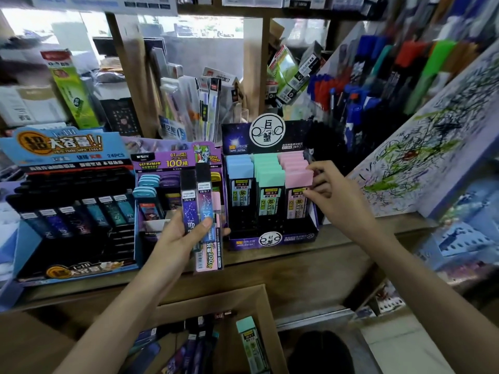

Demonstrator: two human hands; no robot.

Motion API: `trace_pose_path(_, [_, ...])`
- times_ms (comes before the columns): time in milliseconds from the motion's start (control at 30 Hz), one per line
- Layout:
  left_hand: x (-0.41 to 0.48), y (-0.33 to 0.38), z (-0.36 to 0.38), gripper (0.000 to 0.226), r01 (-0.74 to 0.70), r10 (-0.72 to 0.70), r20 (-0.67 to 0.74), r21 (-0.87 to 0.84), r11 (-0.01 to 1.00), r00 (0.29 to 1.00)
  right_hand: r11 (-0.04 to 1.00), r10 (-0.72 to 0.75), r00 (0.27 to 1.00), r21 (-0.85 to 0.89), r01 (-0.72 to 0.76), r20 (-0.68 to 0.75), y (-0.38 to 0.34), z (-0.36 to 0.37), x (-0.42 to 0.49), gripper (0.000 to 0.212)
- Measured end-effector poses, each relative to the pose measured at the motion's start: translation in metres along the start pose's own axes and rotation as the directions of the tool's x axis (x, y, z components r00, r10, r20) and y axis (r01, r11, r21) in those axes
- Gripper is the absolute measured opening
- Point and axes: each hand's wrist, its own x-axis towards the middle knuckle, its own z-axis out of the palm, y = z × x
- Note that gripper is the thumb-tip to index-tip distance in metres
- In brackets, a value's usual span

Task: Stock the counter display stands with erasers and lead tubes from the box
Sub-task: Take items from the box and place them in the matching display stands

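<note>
My left hand [183,236] grips several lead tubes [198,203] in front of the middle purple stand [172,163]: two dark constellation tubes and a pink one behind them. My right hand [332,195] pinches the front pink-capped tube [297,193] in the right column of the dark display stand [270,241], which has blue, green and pink rows. The cardboard box [221,306] sits below the counter with more dark tubes [194,346] and a green-capped tube [251,344] inside.
A blue stand [67,147] with dark tubes is at the left of the wooden counter [297,265]. Packaged pens [202,103] stand behind the displays. A slanted scribble board [421,147] and racks of pens [359,98] rise at the right.
</note>
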Motion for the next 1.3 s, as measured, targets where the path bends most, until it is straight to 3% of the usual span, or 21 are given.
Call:
trace_pose_path(133, [0.0, -0.001, 0.003, 0.03, 0.009, -0.009, 0.014, -0.016, 1.0, 1.0, 0.97, -0.057, 0.996, -0.24, 0.039, -0.069, 0.001, 0.005, -0.003, 0.045])
trace_pose_path(233, [0.0, 0.0, 0.006, 0.032, 0.017, -0.016, 0.016, -0.022, 1.0, 1.0, 0.887, -0.173, 0.982, -0.444, 0.125, -0.07, 0.001, 0.01, -0.007, 0.046])
trace_pose_path(433, [-0.002, 0.003, 0.014, 0.036, 0.022, -0.021, 0.029, -0.031, 0.999, 0.999, 0.889, -0.142, 0.989, -0.444, 0.11, -0.038, -0.001, 0.008, -0.014, 0.052])
trace_pose_path(533, [-0.004, 0.005, 0.017, 0.044, 0.029, -0.028, 0.051, -0.019, 0.999, 0.998, 0.874, -0.186, 0.979, -0.47, 0.123, -0.089, -0.013, 0.004, -0.015, 0.051])
trace_pose_path(600, [-0.004, 0.006, 0.018, 0.045, 0.035, -0.033, 0.062, -0.021, 0.999, 0.998, 0.912, -0.216, 0.965, -0.383, 0.146, -0.146, -0.028, 0.006, -0.013, 0.045])
trace_pose_path(633, [-0.004, 0.006, 0.018, 0.045, 0.036, -0.034, 0.065, -0.021, 0.999, 0.997, 0.96, -0.166, 0.976, -0.25, 0.127, -0.142, -0.038, 0.009, -0.01, 0.04])
trace_pose_path(700, [-0.005, 0.006, 0.018, 0.045, 0.031, -0.03, 0.062, -0.007, 0.999, 0.998, 0.99, 0.005, 1.0, 0.143, -0.001, -0.029, -0.062, 0.021, -0.002, 0.033])
trace_pose_path(767, [-0.007, 0.006, 0.017, 0.043, 0.021, -0.022, 0.062, 0.011, 1.0, 0.998, 0.925, 0.106, 0.987, 0.353, -0.142, 0.12, -0.083, 0.036, 0.008, 0.028])
trace_pose_path(933, [-0.016, 0.007, 0.003, 0.037, 0.019, -0.02, 0.047, 0.032, 0.999, 0.999, 0.845, 0.103, 0.955, 0.481, -0.232, 0.28, -0.116, 0.074, 0.022, 0.007])
trace_pose_path(1067, [-0.029, 0.011, -0.022, 0.035, 0.021, -0.021, 0.024, 0.022, 1.0, 0.999, 0.729, 0.148, 0.91, 0.578, -0.366, 0.388, -0.134, 0.09, 0.028, 0.012])
trace_pose_path(1167, [-0.039, 0.017, -0.045, 0.033, -0.002, 0.003, -0.022, 0.003, 1.0, 1.0, 0.646, 0.178, 0.905, 0.648, -0.404, 0.387, -0.15, 0.1, 0.037, 0.011])
trace_pose_path(1300, [-0.055, 0.022, -0.084, 0.036, -0.018, 0.019, -0.127, 0.007, 1.0, 0.992, 0.613, 0.178, 0.931, 0.705, -0.357, 0.318, -0.174, 0.111, 0.052, 0.009])
